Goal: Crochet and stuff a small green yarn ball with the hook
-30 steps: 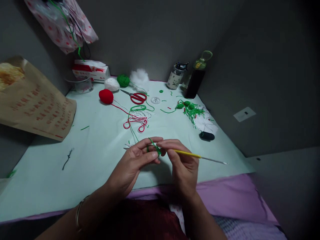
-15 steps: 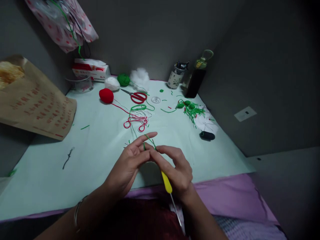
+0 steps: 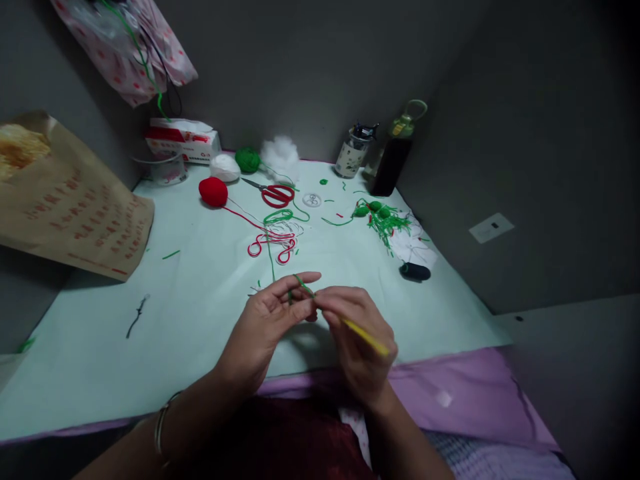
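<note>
My left hand (image 3: 267,320) is closed in a pinch, with green yarn (image 3: 303,285) looped over its stretched index finger. From there the strand runs back over the table to a loose green coil (image 3: 279,217). My right hand (image 3: 361,350) grips a crochet hook (image 3: 367,337) by its yellow handle, which slants down to the right. The tip of the hook meets the yarn at my left fingertips; fingers hide most of the stitches there. Just beyond my hands lie tangled red yarn (image 3: 273,241) and thin white strands.
Behind are red-handled scissors (image 3: 277,196), red (image 3: 213,192), white (image 3: 225,167) and green (image 3: 247,159) yarn balls and white stuffing (image 3: 280,159). A paper bag (image 3: 95,207) stands left. At right are a bottle (image 3: 393,163), a pen cup (image 3: 352,155) and green crocheted pieces (image 3: 380,212).
My right hand has turned the crochet hook: its yellow handle pointed down toward my lap and now slants right across the hand. Both hands have shifted slightly right.
</note>
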`<act>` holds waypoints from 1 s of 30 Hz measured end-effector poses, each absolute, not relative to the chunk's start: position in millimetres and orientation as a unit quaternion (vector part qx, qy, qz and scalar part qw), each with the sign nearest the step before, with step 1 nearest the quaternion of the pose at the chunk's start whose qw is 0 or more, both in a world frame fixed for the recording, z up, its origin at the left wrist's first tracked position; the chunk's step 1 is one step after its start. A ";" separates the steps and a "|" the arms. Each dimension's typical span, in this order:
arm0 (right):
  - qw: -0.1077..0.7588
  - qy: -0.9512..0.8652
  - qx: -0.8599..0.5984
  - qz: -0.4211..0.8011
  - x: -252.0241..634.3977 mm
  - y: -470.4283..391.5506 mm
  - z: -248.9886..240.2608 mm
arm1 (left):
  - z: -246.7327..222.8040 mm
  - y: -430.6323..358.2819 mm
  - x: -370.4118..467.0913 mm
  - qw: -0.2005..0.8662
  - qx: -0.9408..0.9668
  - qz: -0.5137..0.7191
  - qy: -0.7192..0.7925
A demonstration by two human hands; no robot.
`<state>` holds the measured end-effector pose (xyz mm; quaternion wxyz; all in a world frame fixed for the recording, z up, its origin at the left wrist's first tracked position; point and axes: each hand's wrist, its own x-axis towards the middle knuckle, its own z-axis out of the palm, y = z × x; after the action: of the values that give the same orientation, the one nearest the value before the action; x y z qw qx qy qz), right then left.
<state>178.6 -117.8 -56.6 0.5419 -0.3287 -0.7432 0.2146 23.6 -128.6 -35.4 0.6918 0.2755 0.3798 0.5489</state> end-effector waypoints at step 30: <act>0.578 -0.653 -0.323 0.368 177.6 -112.9 -47.4 | -35.2 -126.2 20.0 0.708 0.315 0.515 0.366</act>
<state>177.6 -112.9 -47.4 0.5781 -0.3230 -0.6528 0.3680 20.0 -126.2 -35.2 0.7077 0.3153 0.3665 0.5153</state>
